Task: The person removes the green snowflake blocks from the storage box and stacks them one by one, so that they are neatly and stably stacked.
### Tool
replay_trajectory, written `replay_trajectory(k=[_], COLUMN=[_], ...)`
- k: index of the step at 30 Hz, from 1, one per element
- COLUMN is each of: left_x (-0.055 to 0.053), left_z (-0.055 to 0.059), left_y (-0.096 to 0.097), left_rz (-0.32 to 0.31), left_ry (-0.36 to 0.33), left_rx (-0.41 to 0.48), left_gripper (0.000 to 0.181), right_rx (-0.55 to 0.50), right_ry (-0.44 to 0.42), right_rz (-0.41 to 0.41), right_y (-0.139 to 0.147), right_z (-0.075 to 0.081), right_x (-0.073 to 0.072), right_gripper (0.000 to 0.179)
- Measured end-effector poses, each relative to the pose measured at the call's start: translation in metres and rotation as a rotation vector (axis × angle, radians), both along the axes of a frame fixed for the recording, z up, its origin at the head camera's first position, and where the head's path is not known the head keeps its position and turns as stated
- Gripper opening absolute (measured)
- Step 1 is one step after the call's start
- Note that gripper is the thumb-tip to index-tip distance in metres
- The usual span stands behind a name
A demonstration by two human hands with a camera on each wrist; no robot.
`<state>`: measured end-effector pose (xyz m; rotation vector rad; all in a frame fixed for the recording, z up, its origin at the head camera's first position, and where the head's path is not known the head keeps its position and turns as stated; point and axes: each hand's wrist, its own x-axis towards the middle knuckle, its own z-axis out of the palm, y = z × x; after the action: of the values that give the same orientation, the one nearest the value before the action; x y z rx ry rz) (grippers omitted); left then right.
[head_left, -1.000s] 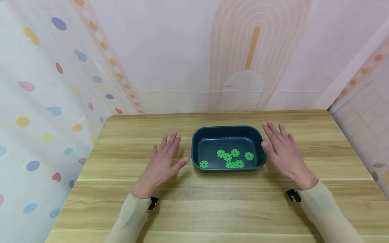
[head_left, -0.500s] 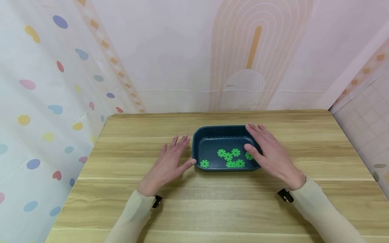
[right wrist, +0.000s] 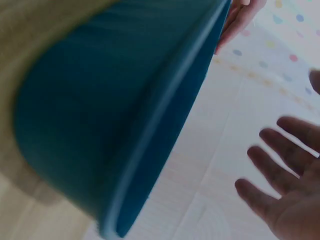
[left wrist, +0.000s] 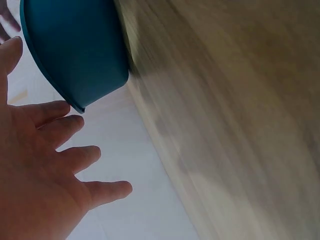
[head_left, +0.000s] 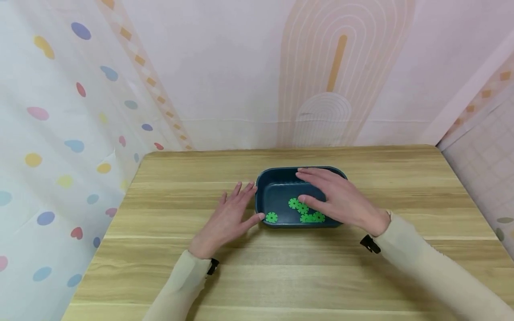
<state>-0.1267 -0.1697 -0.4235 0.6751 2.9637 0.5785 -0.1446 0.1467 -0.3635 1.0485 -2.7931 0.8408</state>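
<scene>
White curtain with multicoloured dots [head_left: 60,133] at far left. Left hand [head_left: 225,223]: fingers straight, spread, gripping nothing; fingertips at left rim of dark blue-green, rounded-rectangular, plastic-looking tub [head_left: 278,191], contact uncertain. Tub sits on light wood-grain table [head_left: 305,272], between hands. Inside: flat, round, notched green discs [head_left: 303,208]; one alone near left front corner, others grouped toward middle and front, some overlapping. Right hand [head_left: 343,199]: above tub's right part, fingers extended, holding nothing, blocking some interior.
</scene>
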Motion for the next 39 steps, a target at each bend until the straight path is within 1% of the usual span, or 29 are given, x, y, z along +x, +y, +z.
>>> replay_trajectory(k=[3, 7, 11, 16, 20, 26, 29, 35, 39], left_x=[0.001, 0.001, 0.001, 0.0, 0.0, 0.002, 0.002, 0.002, 0.002], left_z=[-0.001, -0.001, 0.0, 0.001, 0.001, 0.0, 0.0, 0.001, 0.0], left_y=[0.0, 0.001, 0.001, 0.002, 0.002, 0.002, 0.002, 0.001, 0.0], left_rz=[0.002, 0.002, 0.0, 0.004, 0.002, -0.001, 0.0, 0.01, 0.008], left_ry=[-0.008, -0.018, -0.023, -0.032, -0.03, -0.03, -0.028, -0.034, -0.03], left_rx=[-0.007, -0.017, -0.027, -0.032, -0.034, -0.03, -0.025, -0.011, -0.009], left_gripper=[0.083, 0.085, 0.085, 0.084, 0.084, 0.085, 0.085, 0.085, 0.085], right_rx=[0.035, 0.087, 0.132, 0.176, 0.213, 0.267, 0.283, 0.276, 0.278], right_ry=[0.012, 0.011, -0.007, -0.047, -0.128, -0.239, -0.259, -0.281, -0.306], right_rz=[0.064, 0.118, 0.157, 0.254, 0.332, 0.388, 0.41, 0.493, 0.529], right_y=[-0.005, -0.012, -0.02, -0.029, -0.035, -0.045, -0.05, -0.063, -0.07], right_z=[0.004, 0.009, 0.015, 0.018, 0.013, 0.001, -0.003, -0.015, -0.023], right_x=[-0.006, -0.015, -0.023, -0.037, -0.049, -0.062, -0.067, -0.078, -0.082], right_gripper=[0.061, 0.058, 0.053, 0.05, 0.05, 0.052, 0.052, 0.048, 0.045])
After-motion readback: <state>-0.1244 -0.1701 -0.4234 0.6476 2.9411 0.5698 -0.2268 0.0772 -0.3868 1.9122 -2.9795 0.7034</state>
